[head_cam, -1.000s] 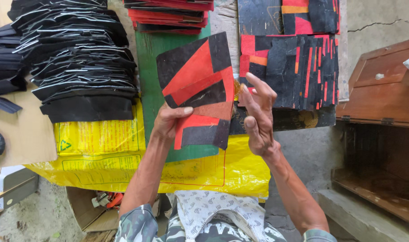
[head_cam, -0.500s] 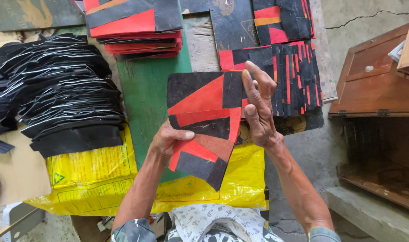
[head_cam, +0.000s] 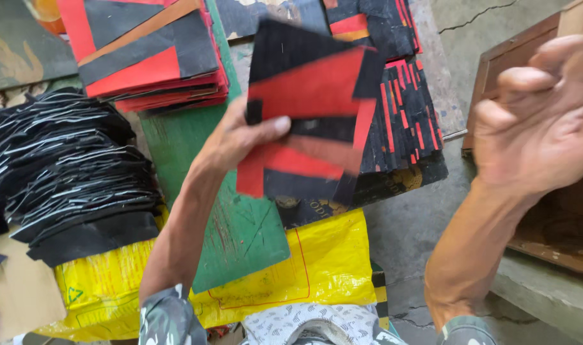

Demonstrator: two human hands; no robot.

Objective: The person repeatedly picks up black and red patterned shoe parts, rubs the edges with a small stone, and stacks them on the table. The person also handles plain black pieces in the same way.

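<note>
A red-and-black patchwork sheet is held up by the left hand, the empty right hand loosely curled beside it; a flat laying-down seems called for.

Workshop: stacked cut sheets

Open passage lies at lower centre over the bare green board and yellow sack, hemmed at left by the black stack, at upper left by the red-and-black pile, at right by the wooden crate.
</note>
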